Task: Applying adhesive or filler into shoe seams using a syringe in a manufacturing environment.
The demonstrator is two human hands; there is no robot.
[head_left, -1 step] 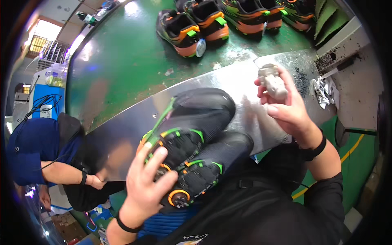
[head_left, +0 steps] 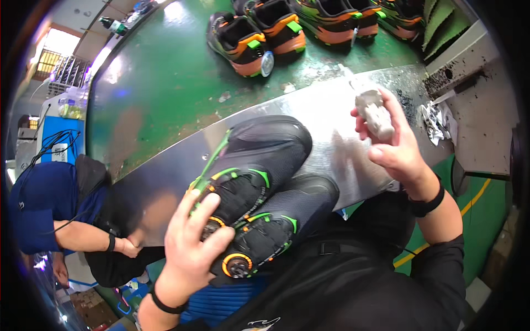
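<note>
- Two black shoes with green trim and orange dials, centre of the frame: one (head_left: 259,160), the other (head_left: 281,220).
- Four orange-and-black shoes along the top edge: (head_left: 240,44), (head_left: 279,25), (head_left: 337,19), (head_left: 400,16).
- One pale grey block (head_left: 376,116), upper right.
- One crumpled rag (head_left: 439,118), right.
- One bottle (head_left: 113,25), upper left.

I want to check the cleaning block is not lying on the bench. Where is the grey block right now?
In the head view the grey block is at upper right, held up in the right hand above the metal bench, right of the pair of black shoes.
</note>
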